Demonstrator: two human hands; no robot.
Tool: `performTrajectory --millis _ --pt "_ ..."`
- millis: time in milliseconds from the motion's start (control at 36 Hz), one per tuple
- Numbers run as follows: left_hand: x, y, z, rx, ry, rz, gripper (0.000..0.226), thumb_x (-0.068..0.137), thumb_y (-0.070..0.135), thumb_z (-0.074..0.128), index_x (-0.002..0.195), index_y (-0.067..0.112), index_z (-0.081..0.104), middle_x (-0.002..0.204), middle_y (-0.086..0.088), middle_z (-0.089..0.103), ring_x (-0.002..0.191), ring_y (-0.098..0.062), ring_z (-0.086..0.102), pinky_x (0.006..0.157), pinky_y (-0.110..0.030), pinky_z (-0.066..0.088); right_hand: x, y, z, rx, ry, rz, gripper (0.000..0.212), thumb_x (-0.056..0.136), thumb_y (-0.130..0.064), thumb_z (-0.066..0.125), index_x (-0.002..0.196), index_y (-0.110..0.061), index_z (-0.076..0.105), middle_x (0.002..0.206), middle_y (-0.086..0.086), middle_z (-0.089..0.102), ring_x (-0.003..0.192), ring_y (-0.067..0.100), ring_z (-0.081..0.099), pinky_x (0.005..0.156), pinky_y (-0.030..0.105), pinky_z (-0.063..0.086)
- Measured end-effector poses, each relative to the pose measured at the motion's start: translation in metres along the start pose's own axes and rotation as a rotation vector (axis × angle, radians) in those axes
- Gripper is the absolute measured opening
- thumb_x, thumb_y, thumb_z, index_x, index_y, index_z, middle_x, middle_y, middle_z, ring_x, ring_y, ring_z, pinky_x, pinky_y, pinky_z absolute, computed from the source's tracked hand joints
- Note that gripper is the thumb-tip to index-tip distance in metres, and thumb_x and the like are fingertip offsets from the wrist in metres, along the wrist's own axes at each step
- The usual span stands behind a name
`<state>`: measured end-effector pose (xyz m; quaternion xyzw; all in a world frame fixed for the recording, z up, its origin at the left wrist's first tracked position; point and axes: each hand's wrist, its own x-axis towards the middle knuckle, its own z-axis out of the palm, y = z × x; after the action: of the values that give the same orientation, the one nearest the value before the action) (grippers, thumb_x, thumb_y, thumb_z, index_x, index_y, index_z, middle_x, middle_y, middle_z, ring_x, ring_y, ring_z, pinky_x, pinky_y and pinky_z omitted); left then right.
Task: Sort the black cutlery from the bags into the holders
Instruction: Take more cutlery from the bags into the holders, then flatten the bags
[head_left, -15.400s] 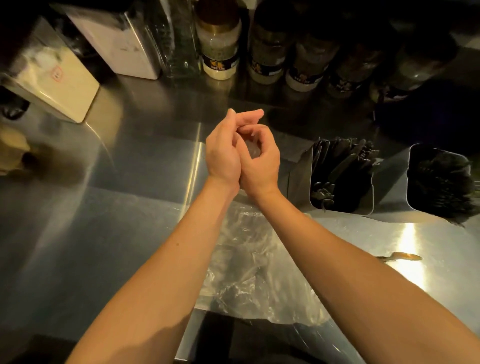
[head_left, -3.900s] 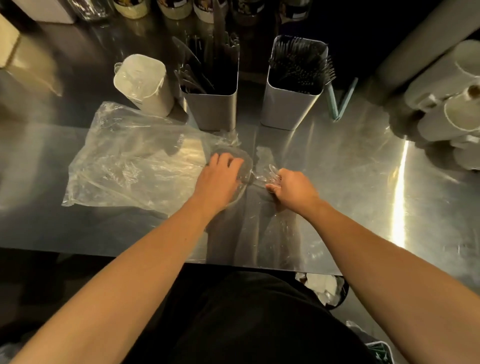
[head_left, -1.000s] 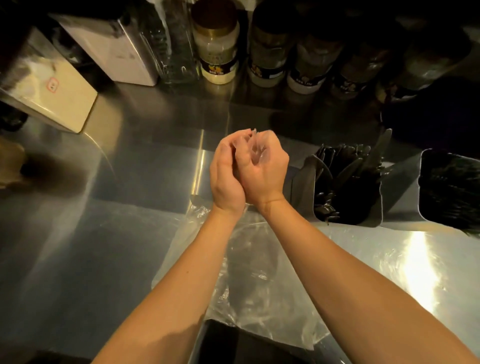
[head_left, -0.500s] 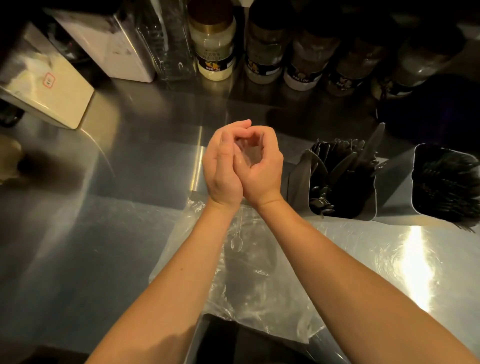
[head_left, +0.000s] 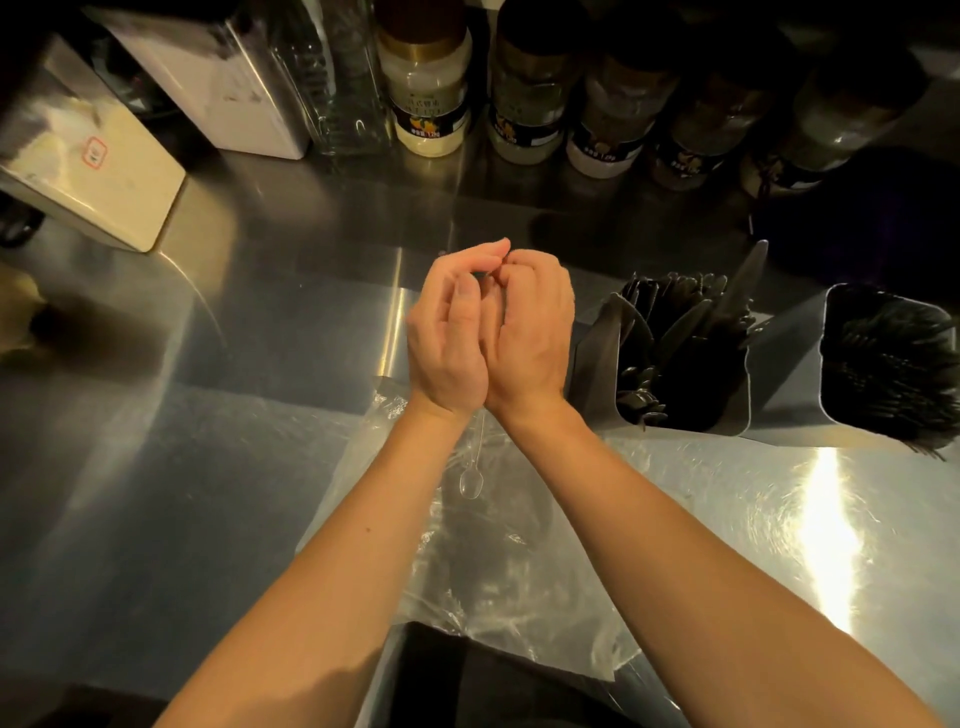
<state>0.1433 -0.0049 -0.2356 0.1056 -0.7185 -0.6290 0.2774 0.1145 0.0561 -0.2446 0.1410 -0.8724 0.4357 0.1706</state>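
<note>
Hands (head_left: 488, 332) still cupped, fingertips parted.

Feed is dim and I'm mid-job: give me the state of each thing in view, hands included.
left hand: cupped against the right, holding a clear spoon
right hand: cupped, closed against the left
clear spoon: hanging bowl-down between the wrists
plastic bag: flat, looks empty
left holder: upright, holding black cutlery
right holder: upright, full

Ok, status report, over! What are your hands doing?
Left hand and right hand cupped together, a clear spoon dangling below. Holders loaded. Clear bag beneath. Nothing blocking.
</note>
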Motion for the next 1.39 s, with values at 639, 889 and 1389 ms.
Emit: performTrajectory --millis 639,889,1389 --pt "-0.005 0.008 -0.033 0.742 -0.203 0.008 0.059 0.102 0.046 0.019 0.140 0.019 0.054 0.135 0.000 0.061 0.132 -0.022 0.044 0.117 -0.046 0.020 -0.044 -0.005 -0.041 0.266 -0.160 0.124 0.036 0.096 0.003 0.043 0.128 0.000 0.060 0.137 0.011 0.053 0.131 0.023 0.049 0.112 0.045 0.039" --pt "-0.097 0.002 -0.061 0.675 -0.013 -0.430 0.007 0.100 0.020 0.049 0.095 0.021 0.054 0.088 0.005 0.059 0.084 -0.020 0.058 0.068 -0.031 0.040 -0.118 0.007 -0.067 0.103 -0.453 0.275 0.013 0.097 -0.009 0.051 0.104 -0.013 0.061 0.101 -0.001 0.055 0.090 0.014 0.054 0.080 0.030 0.046" --pt "-0.133 -0.021 -0.055 1.146 -0.465 -0.348 0.018 0.094 0.026 0.061 0.108 0.014 0.058 0.112 -0.005 0.053 0.107 -0.026 0.050 0.073 -0.036 0.042 -0.121 0.025 -0.045 -0.270 -0.717 0.390 0.024 0.092 -0.023 0.059 0.110 -0.010 0.049 0.113 0.009 0.055 0.101 0.028 0.055 0.076 0.037 0.045"
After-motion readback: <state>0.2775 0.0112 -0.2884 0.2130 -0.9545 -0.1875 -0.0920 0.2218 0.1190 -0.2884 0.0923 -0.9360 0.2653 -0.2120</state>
